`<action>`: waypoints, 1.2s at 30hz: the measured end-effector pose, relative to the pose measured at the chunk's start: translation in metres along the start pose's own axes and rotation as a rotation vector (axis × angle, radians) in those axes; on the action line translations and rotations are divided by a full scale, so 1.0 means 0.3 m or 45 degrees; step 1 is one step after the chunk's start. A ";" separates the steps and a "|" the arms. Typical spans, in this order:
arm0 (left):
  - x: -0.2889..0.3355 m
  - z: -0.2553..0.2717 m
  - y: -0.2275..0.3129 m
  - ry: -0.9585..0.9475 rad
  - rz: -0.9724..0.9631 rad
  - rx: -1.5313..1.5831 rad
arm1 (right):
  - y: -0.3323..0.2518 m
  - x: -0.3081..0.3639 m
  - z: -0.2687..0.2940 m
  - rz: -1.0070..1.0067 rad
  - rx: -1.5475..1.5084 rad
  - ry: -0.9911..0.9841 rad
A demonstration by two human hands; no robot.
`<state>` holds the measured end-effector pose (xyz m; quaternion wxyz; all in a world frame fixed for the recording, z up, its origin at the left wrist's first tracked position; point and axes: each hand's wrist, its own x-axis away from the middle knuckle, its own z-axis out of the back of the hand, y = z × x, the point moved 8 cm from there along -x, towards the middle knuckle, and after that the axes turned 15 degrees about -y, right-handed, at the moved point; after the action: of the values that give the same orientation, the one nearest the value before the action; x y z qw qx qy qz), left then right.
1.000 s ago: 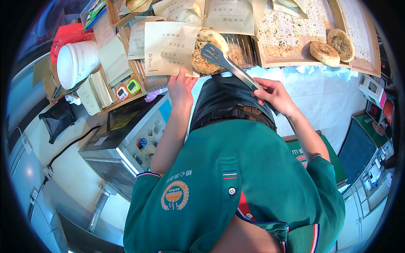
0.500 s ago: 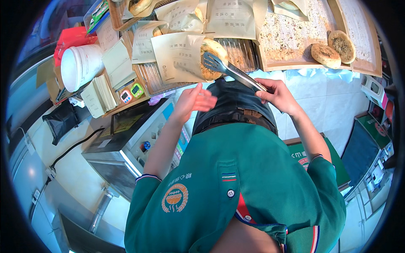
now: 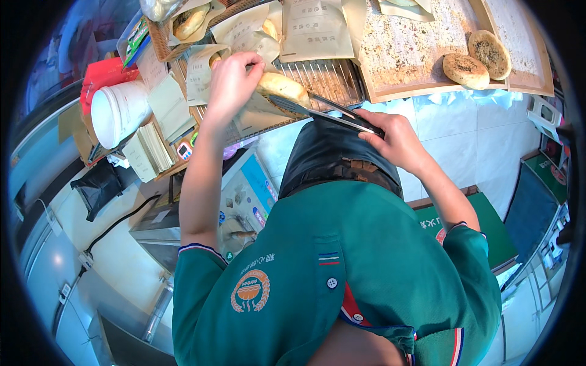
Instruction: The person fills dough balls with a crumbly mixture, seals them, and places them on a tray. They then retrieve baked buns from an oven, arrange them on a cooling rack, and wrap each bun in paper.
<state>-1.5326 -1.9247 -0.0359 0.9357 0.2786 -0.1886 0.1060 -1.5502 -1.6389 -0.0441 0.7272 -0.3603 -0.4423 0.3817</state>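
My right hand point(image 3: 390, 135) is closed round the handle end of metal tongs point(image 3: 332, 119). Their slotted jaw lies along the near side of a round golden flatbread point(image 3: 284, 89), tilted on its edge; the other arm reaches toward its right end. The flatbread's left part sits at the mouth of a printed paper bag point(image 3: 259, 117). Closed fingertips of my left hand point(image 3: 233, 82) are at the bag's far edge, apparently pinching it; hand and forearm hide much of the bag. Both lie over a wire rack point(image 3: 329, 76).
More bagged flatbreads lie beyond, including one in a paper bag point(image 3: 244, 30). Two seeded flatbreads point(image 3: 466, 70) rest on a crumb-strewn tray point(image 3: 403, 55) at the right. A white bucket point(image 3: 119, 114), stacked paper bags point(image 3: 146, 152) and a small timer point(image 3: 184, 150) stand left.
My left hand has moved up and away from me to the bag, its fingers closing. The flatbread has tipped onto its edge, and the tongs have shifted slightly left and down along it.
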 end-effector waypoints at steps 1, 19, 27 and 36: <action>0.006 0.004 0.006 0.034 0.006 0.001 | -0.007 0.007 0.007 0.016 0.044 0.034; 0.023 -0.092 0.446 -0.039 -0.559 -0.442 | 0.045 0.034 0.058 -0.063 -0.184 -0.083; 0.064 -0.194 0.581 -0.104 -0.698 -0.895 | 0.119 0.059 -0.061 -0.160 -0.614 -0.002; 0.143 -0.076 0.499 0.280 -0.600 -0.495 | 0.119 0.068 -0.111 -0.154 -0.866 0.067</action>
<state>-1.5325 -1.7848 0.0362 0.9850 0.1174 -0.0332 -0.1222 -1.5215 -1.6113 -0.0791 0.5981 -0.5649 -0.5458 0.1592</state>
